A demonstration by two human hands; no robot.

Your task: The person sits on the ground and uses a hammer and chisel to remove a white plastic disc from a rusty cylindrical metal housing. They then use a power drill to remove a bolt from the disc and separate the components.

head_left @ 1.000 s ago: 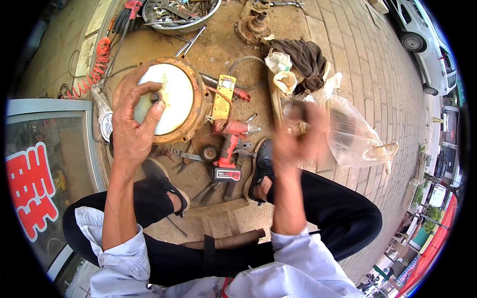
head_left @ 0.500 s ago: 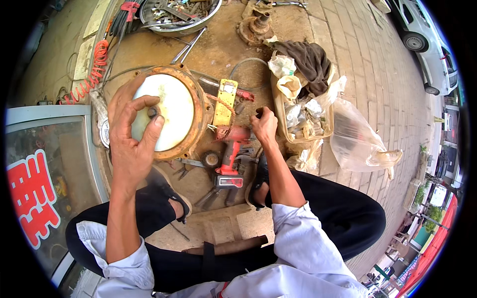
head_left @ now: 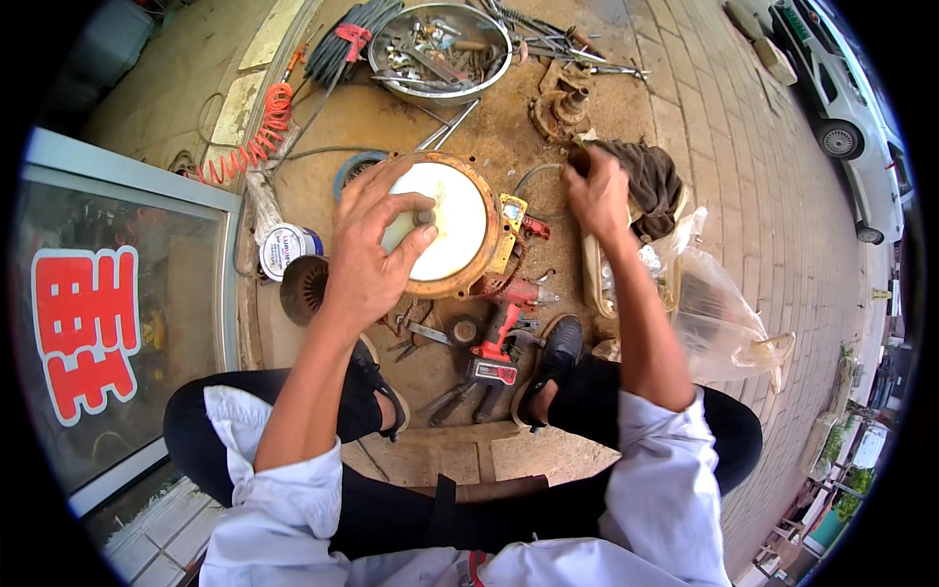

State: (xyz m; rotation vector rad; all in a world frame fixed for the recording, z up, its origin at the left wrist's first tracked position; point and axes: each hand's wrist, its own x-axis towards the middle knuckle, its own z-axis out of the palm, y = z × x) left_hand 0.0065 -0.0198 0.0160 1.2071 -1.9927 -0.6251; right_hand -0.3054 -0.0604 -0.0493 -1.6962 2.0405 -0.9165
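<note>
A round housing with a rusty flanged rim (head_left: 486, 235) and a smooth white disc (head_left: 452, 227) inside it is in front of me. My left hand (head_left: 372, 245) lies over its left side, thumb and forefinger closed about the dark stub (head_left: 424, 218) at the disc's centre. My right hand (head_left: 599, 196) is blurred by motion over the near-left side of a dark brown cloth (head_left: 648, 186); whether its fingers grip the cloth cannot be made out. The cloth lies on a tan plastic crate (head_left: 593, 284) with crumpled plastic bags.
A red cordless power tool (head_left: 500, 328), a yellow block (head_left: 511, 210) and loose tools lie between my feet. Farther off are a metal basin (head_left: 504, 61) of parts and a rusty hub (head_left: 562, 115). A paint-type tub (head_left: 290, 250) and a glass door (head_left: 186, 293) are left.
My right hand has moved away from me, from beside the crate to the brown cloth. The left hand keeps its pinch on the stub. The whole view has shifted, so things appear farther right.
</note>
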